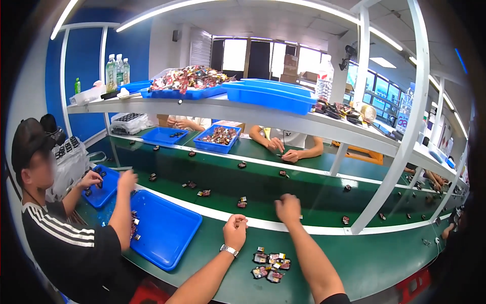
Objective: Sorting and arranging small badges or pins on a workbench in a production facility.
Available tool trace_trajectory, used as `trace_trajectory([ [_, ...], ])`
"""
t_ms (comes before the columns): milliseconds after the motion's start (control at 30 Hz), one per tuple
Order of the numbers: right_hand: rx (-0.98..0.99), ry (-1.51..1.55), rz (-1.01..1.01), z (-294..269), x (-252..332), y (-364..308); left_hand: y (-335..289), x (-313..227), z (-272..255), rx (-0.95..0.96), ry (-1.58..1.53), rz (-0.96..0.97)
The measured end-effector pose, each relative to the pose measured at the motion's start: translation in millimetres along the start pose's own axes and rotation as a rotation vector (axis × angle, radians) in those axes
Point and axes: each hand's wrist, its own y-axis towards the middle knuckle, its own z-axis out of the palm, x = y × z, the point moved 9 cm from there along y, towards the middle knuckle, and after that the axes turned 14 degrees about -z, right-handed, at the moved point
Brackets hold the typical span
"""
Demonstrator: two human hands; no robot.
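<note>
On the green bench, a little pile of small shiny packets [271, 266] lies between both arms, at six o'clock. Left hand [235, 230], wearing a metal watch, is curled into a fist; whether it holds anything is hard to tell. Right hand [287, 209] is curled too, its fingers hidden. At nine o'clock sits a smooth blue plastic tray [167, 228]. White shelf poles bend overhead.

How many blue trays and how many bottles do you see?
Blue trays on the top shelf: 3
Blue trays on the green benches: 4
Clear bottles at upper left: 3
Small green bottle: 1
Total: 11
</note>
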Motion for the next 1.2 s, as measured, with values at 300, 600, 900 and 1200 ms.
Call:
trace_trajectory([
  [300, 0.215, 0.016, 0.154, 96, 95, 14, 9, 1, -14, -0.125, 0.041, 0.112],
  [600, 0.343, 0.928, -0.102, -13, 99, -43, 10, 8, -10, 0.115, -0.076, -0.173],
  [900, 0.202, 0.643, -0.378, -91, 99, -97, -48, 26, 64, 0.865, 0.068, -0.491],
  [1200, -0.026, 0.353, -0.347, -98, 97, -103, -56, 19, 63, 0.731, -0.060, -0.512],
])
